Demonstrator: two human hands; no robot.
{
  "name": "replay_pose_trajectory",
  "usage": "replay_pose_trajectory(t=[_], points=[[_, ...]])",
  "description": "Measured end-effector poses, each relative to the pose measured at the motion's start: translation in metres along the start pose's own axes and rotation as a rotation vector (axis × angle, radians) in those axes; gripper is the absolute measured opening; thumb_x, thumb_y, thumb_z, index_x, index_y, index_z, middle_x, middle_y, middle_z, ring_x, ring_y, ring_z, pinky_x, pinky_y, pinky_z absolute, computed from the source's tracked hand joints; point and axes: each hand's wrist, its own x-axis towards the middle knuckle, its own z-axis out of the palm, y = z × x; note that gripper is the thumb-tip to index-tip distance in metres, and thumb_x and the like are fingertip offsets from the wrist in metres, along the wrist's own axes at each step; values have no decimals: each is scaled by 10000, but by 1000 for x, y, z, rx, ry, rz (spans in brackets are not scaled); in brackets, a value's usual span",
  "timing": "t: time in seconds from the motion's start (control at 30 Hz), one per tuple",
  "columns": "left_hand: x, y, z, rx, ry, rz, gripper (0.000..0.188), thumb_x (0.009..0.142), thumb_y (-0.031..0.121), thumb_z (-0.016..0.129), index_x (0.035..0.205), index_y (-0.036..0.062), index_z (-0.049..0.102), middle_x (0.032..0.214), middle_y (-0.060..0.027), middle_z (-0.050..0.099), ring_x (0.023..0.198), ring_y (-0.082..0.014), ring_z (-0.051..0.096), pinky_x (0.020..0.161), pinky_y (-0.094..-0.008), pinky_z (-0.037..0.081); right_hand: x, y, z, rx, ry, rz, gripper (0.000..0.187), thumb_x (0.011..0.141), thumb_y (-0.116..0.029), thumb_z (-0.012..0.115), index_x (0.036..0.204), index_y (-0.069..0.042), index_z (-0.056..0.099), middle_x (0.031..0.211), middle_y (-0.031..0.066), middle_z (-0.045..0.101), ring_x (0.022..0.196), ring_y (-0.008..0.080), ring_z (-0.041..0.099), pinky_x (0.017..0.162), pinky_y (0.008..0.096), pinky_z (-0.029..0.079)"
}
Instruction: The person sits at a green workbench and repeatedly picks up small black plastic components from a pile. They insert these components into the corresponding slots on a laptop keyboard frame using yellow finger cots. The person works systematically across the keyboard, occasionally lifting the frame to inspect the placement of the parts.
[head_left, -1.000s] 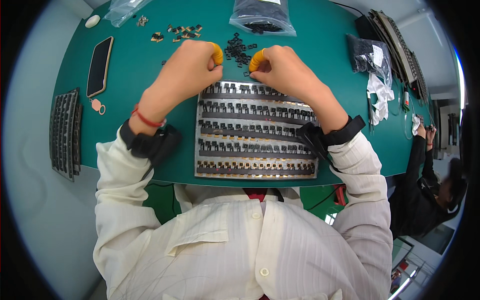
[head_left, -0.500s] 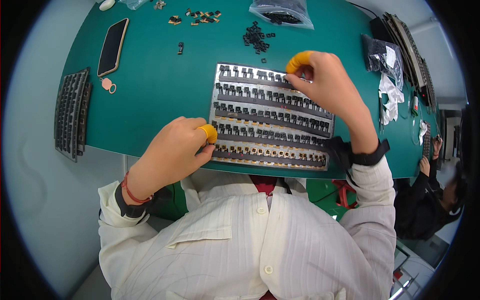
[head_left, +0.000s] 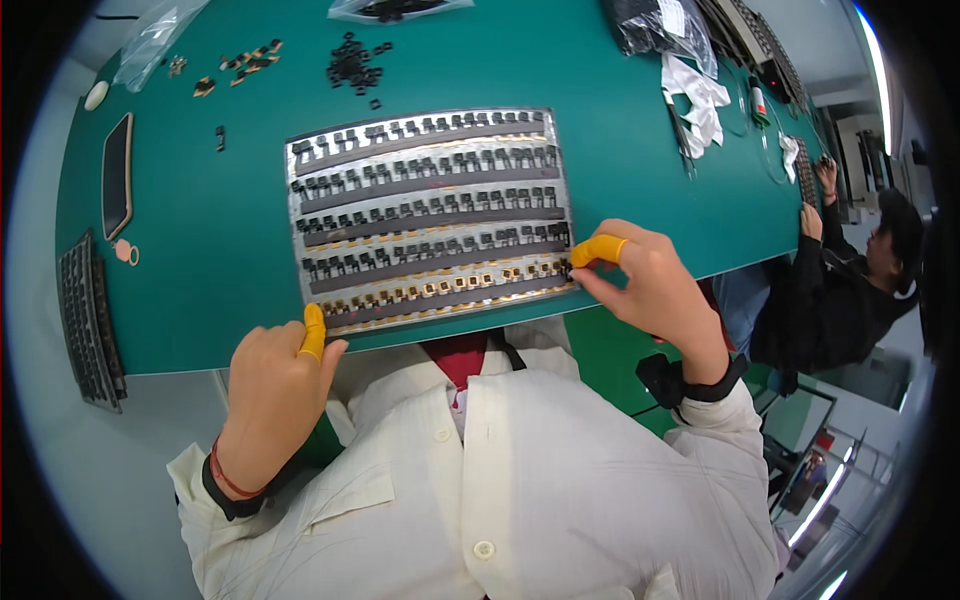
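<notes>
A metal plate (head_left: 292,215) with rows of small black parts lies on the green table; dark strips run between the rows. The row nearest me shows small gold-coloured squares (head_left: 430,290). My left hand (head_left: 278,375) is at the plate's near left corner, the index finger in a yellow finger cot touching its edge, the thumb apart from it and the other fingers curled. At the right end of the near row, my right hand (head_left: 645,280) has thumb and yellow-covered index finger pinched together. Whatever is between those fingertips is too small to make out.
Loose black pieces (head_left: 352,66) and black-and-gold pieces (head_left: 250,62) lie beyond the plate. A phone (head_left: 117,175) and stacked plates (head_left: 88,320) are at left. White tissue (head_left: 697,100) and a dark bag (head_left: 660,28) lie at right. Another person (head_left: 840,290) sits at the far right.
My right hand has moved from the plate's far row to the right end of its near row. The left thumb has come away from the index finger. The view has shifted and turned.
</notes>
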Motion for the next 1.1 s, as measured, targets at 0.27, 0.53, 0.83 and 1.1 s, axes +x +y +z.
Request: replay_pose_trajectory(t=[0.27, 0.53, 0.83, 1.1], points=[[8, 2, -4, -24, -86, -48, 325, 828, 139, 721, 595, -29, 569, 627, -138, 494, 565, -351, 504, 553, -445, 389, 1, 6, 10, -25, 13, -1, 176, 804, -92, 736, 910, 43, 699, 907, 141, 610, 701, 311, 609, 630, 392, 500], [21, -12, -26, -150, -240, -28, 390, 847, 207, 710, 592, -46, 557, 647, -180, 548, 577, -382, 547, 556, -453, 423, -17, -23, 23, -205, 57, 33, 307, 844, -193, 740, 669, 38, 636, 664, 117, 504, 560, 314, 539, 521, 412, 436], [133, -96, -32, -425, 142, -90, 266, 838, 147, 735, 1007, -56, 713, 849, -163, 724, 766, -231, 699, 733, -323, 541, -5, -28, 15, -166, -83, 55, 450, 859, -244, 734, 556, 39, 560, 586, 150, 514, 510, 347, 529, 486, 435, 400], [202, -93, -11, -378, 164, -133, 246, 817, 145, 766, 956, -55, 729, 789, -134, 723, 721, -181, 695, 703, -287, 550, 66, -26, -19, -36, -60, -10, 243, 845, -199, 727, 862, 43, 719, 707, 187, 618, 608, 366, 600, 580, 430, 467]])
